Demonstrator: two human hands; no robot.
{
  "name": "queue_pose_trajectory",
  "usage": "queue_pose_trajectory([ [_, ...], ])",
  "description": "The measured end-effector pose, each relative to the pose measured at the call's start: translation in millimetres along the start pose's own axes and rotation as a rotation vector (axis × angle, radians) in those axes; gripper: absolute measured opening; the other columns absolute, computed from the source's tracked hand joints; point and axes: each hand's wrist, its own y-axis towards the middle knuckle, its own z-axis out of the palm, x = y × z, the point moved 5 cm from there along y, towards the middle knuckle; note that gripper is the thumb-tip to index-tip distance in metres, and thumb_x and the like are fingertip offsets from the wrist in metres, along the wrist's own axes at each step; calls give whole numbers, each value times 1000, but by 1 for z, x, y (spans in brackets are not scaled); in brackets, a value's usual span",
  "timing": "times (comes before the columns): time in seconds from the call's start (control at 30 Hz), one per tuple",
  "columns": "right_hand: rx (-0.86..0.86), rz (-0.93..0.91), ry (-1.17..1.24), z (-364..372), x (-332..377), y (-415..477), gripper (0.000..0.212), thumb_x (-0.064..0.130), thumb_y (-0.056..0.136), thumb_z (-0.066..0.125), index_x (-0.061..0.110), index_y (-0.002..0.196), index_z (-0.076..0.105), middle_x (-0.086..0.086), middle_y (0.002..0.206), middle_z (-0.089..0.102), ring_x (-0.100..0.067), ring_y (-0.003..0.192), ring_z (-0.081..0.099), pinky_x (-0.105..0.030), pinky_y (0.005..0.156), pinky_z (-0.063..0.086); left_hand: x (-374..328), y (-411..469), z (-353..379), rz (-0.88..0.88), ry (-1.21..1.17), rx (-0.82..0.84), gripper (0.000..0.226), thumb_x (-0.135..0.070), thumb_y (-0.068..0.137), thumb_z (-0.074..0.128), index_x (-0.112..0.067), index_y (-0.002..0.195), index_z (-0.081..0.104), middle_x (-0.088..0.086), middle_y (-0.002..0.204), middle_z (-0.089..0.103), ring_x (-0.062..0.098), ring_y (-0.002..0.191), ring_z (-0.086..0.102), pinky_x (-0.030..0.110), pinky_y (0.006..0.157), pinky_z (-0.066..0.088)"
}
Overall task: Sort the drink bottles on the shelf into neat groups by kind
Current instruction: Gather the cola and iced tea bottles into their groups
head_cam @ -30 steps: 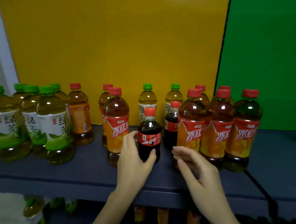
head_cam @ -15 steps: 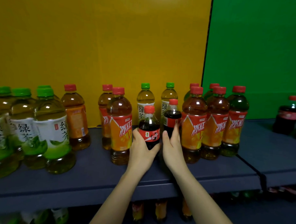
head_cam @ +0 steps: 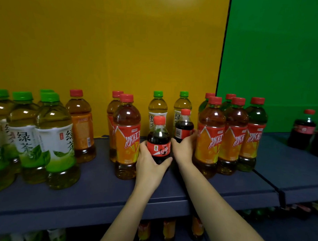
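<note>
Right, both hands are on colas now. L hand (head_cam: 149,162) is wrapped round the front cola (head_cam: 159,140), thumb on one side, fingers on the other, bottle upright on the shelf (head_cam: 101,196). R hand (head_cam: 184,148) is closed round the lower part of the rear cola (head_cam: 184,127), which stands just behind and to the right of the front one. Hands sit close together, nearly touching at the wrists.

Risks, as I judge them:
- Tight gap. Front cola stands just beside the red tea (head_cam: 127,137) on its left; rear cola is hemmed in by the red tea group (head_cam: 229,135) on the right w/ my R fingers pressed near the closest one. Pull out at an angle & an elbow or knuckle could tip a tall bottle. They're top-heavy & packed close, so one going over prob takes its neighbours.
- Two green teas (head_cam: 157,109) stand right behind the colas. Drag backwards or lift carelessly & I'd knock them vs the wall.
- R grip is low on the bottle & partly hidden, can't tell how firm. Smooth plastic could slip.
- Other colas (head_cam: 304,129) are far right, past the red teas. Carrying two across means passing over those caps; too low & I'd clip them.

Lift straight up first, then go right.
</note>
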Motion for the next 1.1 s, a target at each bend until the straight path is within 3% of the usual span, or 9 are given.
queue_pose_trajectory([
  [0.13, 8, 33, 30, 3, -1, 2, 83, 20, 80, 70, 4, 140, 15, -19, 142, 36, -32, 131, 39, -46, 108, 34, -2, -1, 0, -11, -15, 13, 73, -16, 68, 81, -11, 126, 37, -5, 111, 49, 8, 102, 47, 19, 82, 37],
  [0.23, 64, -1, 45, 1, -1, -1, 77, 21, 77, 73, 6, 136, 26, -13, 134, 46, -27, 124, 46, -34, 101, 38, -3, -2, -1, -23, -39, 19, 73, -15, 68, 81, -11, 126, 36, -4, 112, 50, 10, 102, 49, 21, 81, 39],
  [0.3, 126, -33, 48, 0, 0, -5, 69, 24, 75, 75, 7, 129, 35, -10, 125, 54, -25, 116, 53, -33, 92, 42, -2, -4, -2, -27, -53, 16, 73, -15, 67, 81, -13, 124, 37, -2, 113, 53, 13, 104, 53, 26, 83, 45],
  [0.4, 243, 0, 102, -5, 0, -20, 64, 24, 77, 73, 12, 127, 36, -4, 119, 57, -20, 110, 55, -37, 93, 46, -3, -10, -2, -34, -82, 8, 70, -16, 65, 82, -16, 121, 40, 1, 112, 57, 18, 103, 58, 38, 85, 53],
  [0.47, 326, 36, 187, -10, 1, -31, 64, 18, 76, 73, 15, 129, 37, -1, 118, 57, -17, 110, 56, -36, 94, 47, -5, -17, -4, -35, -112, -5, 67, -16, 64, 82, -20, 118, 42, 0, 110, 59, 16, 101, 58, 32, 81, 53],
  [0.57, 457, 63, 309, -22, 7, -49, 60, 11, 76, 72, 20, 126, 40, 5, 112, 59, -8, 105, 56, -22, 83, 47, -12, -29, -10, 7, -147, -30, 65, -17, 63, 83, -26, 115, 44, -6, 109, 59, 6, 100, 57, 13, 74, 46],
  [0.67, 542, 44, 324, -36, 12, -65, 60, 13, 77, 73, 20, 128, 42, 7, 115, 60, -2, 103, 57, -14, 77, 47, -20, -41, -16, 48, -207, -41, 59, -13, 64, 82, -37, 105, 48, -14, 103, 61, -3, 94, 59, 6, 70, 46],
  [0.8, 550, -14, 312, -59, 17, -84, 58, 20, 76, 74, 25, 126, 46, 9, 117, 62, 0, 105, 59, -18, 88, 48, -28, -52, -25, 65, -289, -36, 52, -7, 64, 81, -32, 102, 55, -15, 93, 67, -1, 90, 63, 10, 70, 48],
  [1.1, 340, -65, 327, -154, 7, -102, 59, 23, 73, 76, 35, 123, 48, 18, 111, 63, 6, 102, 59, -16, 86, 48, -70, -68, 6, 72, -351, 46, 45, -17, 62, 84, -30, 97, 59, -10, 89, 69, -1, 83, 65, 10, 67, 49],
])
